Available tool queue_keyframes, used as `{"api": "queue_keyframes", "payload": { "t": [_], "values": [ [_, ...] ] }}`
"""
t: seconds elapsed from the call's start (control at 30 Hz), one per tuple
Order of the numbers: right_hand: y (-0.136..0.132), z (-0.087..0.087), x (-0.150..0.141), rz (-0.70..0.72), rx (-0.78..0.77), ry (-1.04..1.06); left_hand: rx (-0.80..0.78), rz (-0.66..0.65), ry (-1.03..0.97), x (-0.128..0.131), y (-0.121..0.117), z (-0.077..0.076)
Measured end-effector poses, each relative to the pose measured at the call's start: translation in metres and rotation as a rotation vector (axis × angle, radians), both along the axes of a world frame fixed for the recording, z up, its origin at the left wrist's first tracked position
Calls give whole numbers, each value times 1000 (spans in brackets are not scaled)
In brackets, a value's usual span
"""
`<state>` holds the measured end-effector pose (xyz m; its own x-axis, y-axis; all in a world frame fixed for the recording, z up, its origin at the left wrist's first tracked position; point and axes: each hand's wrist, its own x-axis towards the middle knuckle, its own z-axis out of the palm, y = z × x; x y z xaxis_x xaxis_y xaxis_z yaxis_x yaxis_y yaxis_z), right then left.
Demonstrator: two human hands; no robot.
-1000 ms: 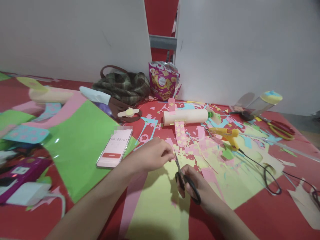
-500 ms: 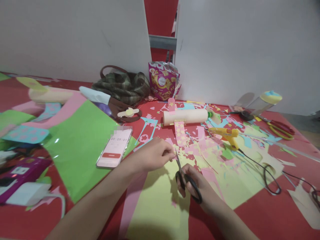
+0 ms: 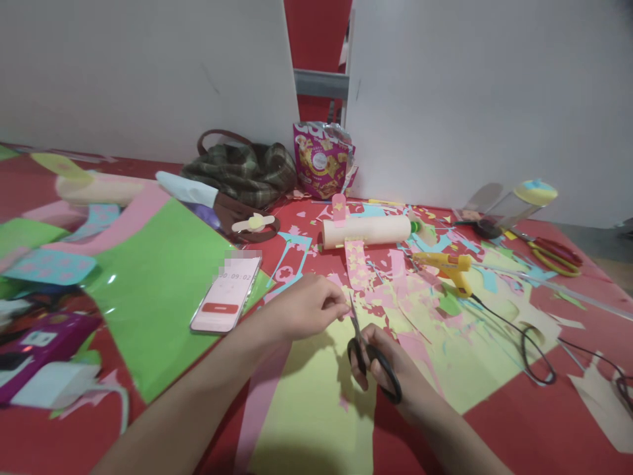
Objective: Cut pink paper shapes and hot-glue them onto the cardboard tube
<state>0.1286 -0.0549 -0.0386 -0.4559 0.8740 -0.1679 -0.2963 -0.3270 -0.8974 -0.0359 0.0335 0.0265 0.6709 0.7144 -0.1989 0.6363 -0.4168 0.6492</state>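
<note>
My right hand [image 3: 388, 359] is closed around the black handles of a pair of scissors [image 3: 378, 366], blades pointing up and slightly left. Close to the blade tips, my left hand [image 3: 316, 307] pinches a small bit of pink paper [image 3: 349, 313], mostly hidden by the fingers. Below both hands lies a sheet of pale yellow paper [image 3: 311, 409], with a pink strip along its left side. Just beyond them, a cream paper tube [image 3: 368, 231] rests on its side with pink star-patterned strips [image 3: 356, 264] attached or touching; I cannot tell which.
A yellow glue gun [image 3: 448, 265] with a black cord lies to the right among paper scraps. Left are a phone [image 3: 227, 293], green paper [image 3: 153, 284] and a purple device [image 3: 49, 343]. Behind stand a snack bag [image 3: 324, 161], a plaid bag [image 3: 247, 165] and a clear cylinder [image 3: 512, 208].
The scissors and both hands have shifted very slightly to the right. The timer on the phone has advanced by one second.
</note>
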Motion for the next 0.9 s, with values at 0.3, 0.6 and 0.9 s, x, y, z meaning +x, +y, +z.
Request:
{"api": "queue_keyframes", "payload": {
  "t": [0.3,0.6,0.9],
  "values": [
    [-1,0,0,-23,34,-4,-39,41,-24,3,-1,0],
    [1,3,-3,-49,75,-19,-77,70,-38,6,-4,4],
    [-3,4,-2,-65,70,23,-112,97,-70,7,-5,5]
  ]
}}
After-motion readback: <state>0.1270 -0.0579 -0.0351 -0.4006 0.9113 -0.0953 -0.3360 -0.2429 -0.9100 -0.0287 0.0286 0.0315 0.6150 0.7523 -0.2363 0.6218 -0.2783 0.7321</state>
